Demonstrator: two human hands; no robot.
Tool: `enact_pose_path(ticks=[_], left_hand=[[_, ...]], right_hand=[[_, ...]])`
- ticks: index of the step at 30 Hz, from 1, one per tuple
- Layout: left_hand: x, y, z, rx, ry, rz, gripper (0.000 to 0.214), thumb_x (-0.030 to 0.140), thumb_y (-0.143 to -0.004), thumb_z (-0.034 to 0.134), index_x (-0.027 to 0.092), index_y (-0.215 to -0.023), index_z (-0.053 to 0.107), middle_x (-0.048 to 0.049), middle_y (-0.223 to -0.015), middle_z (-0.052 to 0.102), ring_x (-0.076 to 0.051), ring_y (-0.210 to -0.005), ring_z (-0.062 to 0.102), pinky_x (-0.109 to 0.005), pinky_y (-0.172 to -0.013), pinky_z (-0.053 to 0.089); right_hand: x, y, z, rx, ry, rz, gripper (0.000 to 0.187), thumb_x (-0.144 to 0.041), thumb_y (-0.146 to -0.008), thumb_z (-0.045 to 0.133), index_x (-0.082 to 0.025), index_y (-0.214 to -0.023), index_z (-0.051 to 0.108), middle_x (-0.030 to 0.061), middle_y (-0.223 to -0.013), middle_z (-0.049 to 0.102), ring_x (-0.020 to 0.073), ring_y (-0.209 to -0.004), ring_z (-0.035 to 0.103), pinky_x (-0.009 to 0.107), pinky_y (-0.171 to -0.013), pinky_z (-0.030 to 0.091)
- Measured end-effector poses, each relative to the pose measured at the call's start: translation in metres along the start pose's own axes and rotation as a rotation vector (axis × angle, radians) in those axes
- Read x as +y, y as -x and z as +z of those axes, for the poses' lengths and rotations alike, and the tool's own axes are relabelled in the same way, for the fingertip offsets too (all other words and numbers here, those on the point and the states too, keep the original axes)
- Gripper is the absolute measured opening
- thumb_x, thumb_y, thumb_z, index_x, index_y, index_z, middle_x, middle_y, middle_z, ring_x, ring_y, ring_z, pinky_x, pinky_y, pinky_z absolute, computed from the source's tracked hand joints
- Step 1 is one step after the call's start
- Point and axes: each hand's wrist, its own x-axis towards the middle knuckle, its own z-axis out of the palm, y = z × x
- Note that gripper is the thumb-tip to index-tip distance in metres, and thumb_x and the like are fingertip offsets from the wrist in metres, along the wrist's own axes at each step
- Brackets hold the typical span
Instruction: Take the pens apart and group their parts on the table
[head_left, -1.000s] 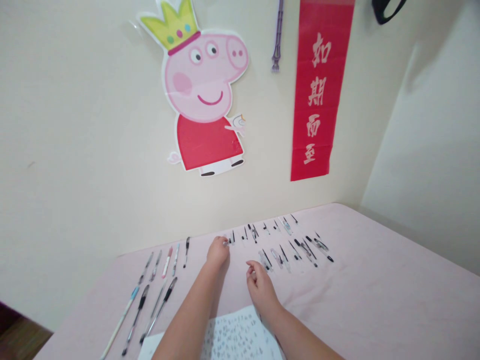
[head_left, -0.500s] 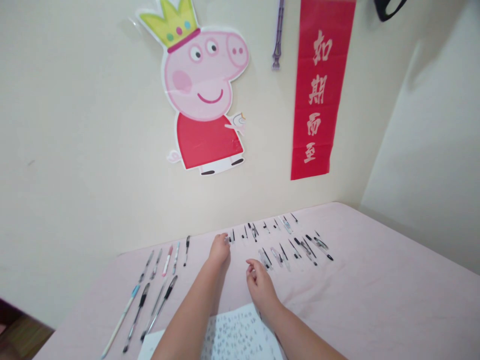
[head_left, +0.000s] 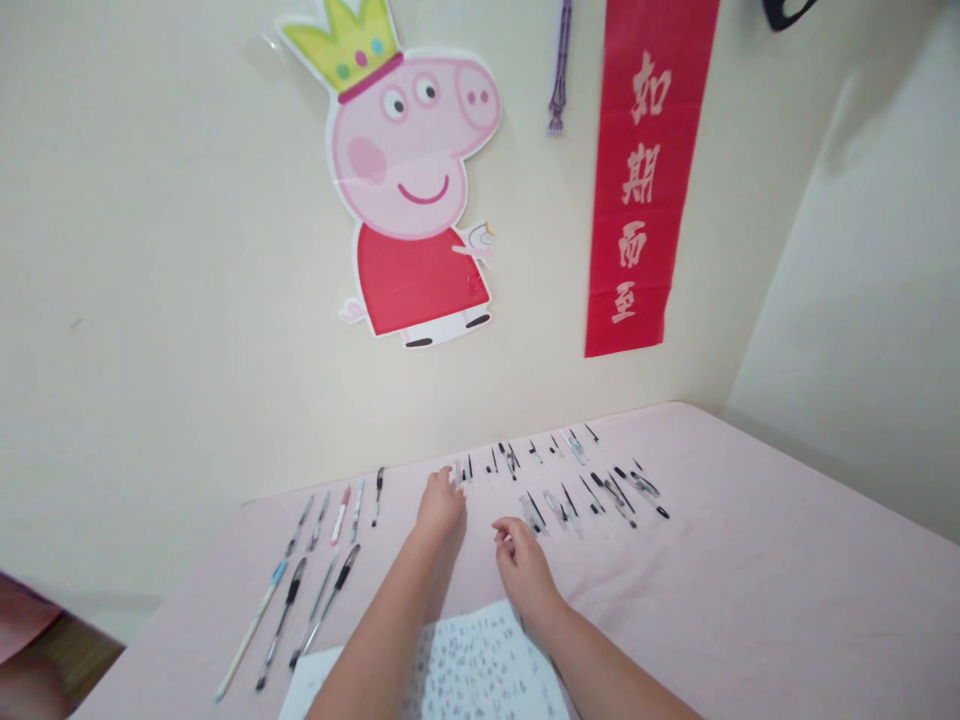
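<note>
My left hand [head_left: 441, 503] reaches to the back of the pink sheet. Its fingers are apart, beside a clear pen part [head_left: 458, 472] and a thin black refill [head_left: 470, 467]; whether they touch these is hard to see. Loosely bent and slightly apart, the fingers of my right hand [head_left: 519, 556] hold nothing visible. It rests just left of a clear pen barrel [head_left: 529, 514] lying with dark pen parts. Farther right, several pens lie taken apart in two rows, among them a black refill [head_left: 570, 499] and a dark-tipped pen piece [head_left: 649, 486].
On the left lie several whole pens, including a black-gripped pen [head_left: 291, 590], a pink pen [head_left: 340, 515] and a long blue-capped pen [head_left: 251, 630]. A sheet of written paper [head_left: 472, 665] lies under my forearms. The wall [head_left: 187, 400] borders the pink sheet [head_left: 750, 560] at the back.
The fingers of my left hand have spread a little beside the clear pen part. My right hand has hardly moved. The view has shifted slightly.
</note>
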Motion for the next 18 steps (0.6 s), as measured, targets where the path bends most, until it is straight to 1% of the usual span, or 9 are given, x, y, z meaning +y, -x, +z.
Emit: enact_pose_path(ticks=[4, 7, 11, 15, 18], left_hand=[[-0.007, 0.029, -0.005, 0.008, -0.014, -0.012, 0.039, 0.023, -0.081, 0.048, 0.015, -0.119, 0.045, -0.0130, -0.115, 0.054, -0.019, -0.103, 0.055, -0.026, -0.085, 0.038], [-0.021, 0.042, -0.015, 0.065, -0.114, -0.007, 0.041, 0.025, -0.081, 0.047, 0.013, -0.120, 0.043, -0.0143, -0.113, 0.054, -0.022, -0.105, 0.053, -0.028, -0.086, 0.037], [-0.043, 0.042, -0.034, 0.165, -0.353, -0.055, 0.043, 0.026, -0.079, 0.047, 0.011, -0.119, 0.046, -0.0175, -0.113, 0.054, -0.028, -0.108, 0.049, -0.036, -0.091, 0.032], [-0.058, 0.036, -0.048, 0.153, -0.470, -0.104, 0.042, 0.028, -0.079, 0.048, 0.012, -0.117, 0.050, -0.0188, -0.113, 0.055, -0.030, -0.111, 0.046, -0.038, -0.094, 0.030], [-0.064, 0.032, -0.051, 0.142, -0.504, -0.139, 0.043, 0.029, -0.079, 0.047, 0.011, -0.118, 0.050, -0.0213, -0.117, 0.054, -0.033, -0.113, 0.044, -0.041, -0.094, 0.030]], right_hand=[[-0.001, 0.001, -0.002, -0.028, 0.019, -0.020, 0.028, -0.005, -0.068, 0.039, -0.019, -0.084, 0.057, 0.0033, -0.084, 0.058, 0.0177, -0.079, 0.057, 0.029, -0.073, 0.044], [0.000, 0.001, -0.002, -0.043, 0.023, -0.034, 0.027, -0.005, -0.067, 0.039, -0.020, -0.081, 0.056, 0.0030, -0.083, 0.057, 0.0180, -0.079, 0.057, 0.029, -0.072, 0.044], [0.000, 0.002, -0.003, -0.032, 0.006, -0.047, 0.026, -0.005, -0.067, 0.040, -0.020, -0.081, 0.056, 0.0028, -0.083, 0.058, 0.0179, -0.079, 0.056, 0.029, -0.072, 0.044], [0.000, 0.002, -0.003, -0.035, 0.003, -0.051, 0.025, -0.006, -0.068, 0.040, -0.020, -0.081, 0.057, 0.0029, -0.083, 0.058, 0.0181, -0.079, 0.056, 0.030, -0.073, 0.044], [-0.001, 0.002, -0.004, -0.033, -0.001, -0.053, 0.026, -0.005, -0.068, 0.040, -0.020, -0.081, 0.057, 0.0029, -0.083, 0.058, 0.0183, -0.080, 0.056, 0.030, -0.074, 0.043]])
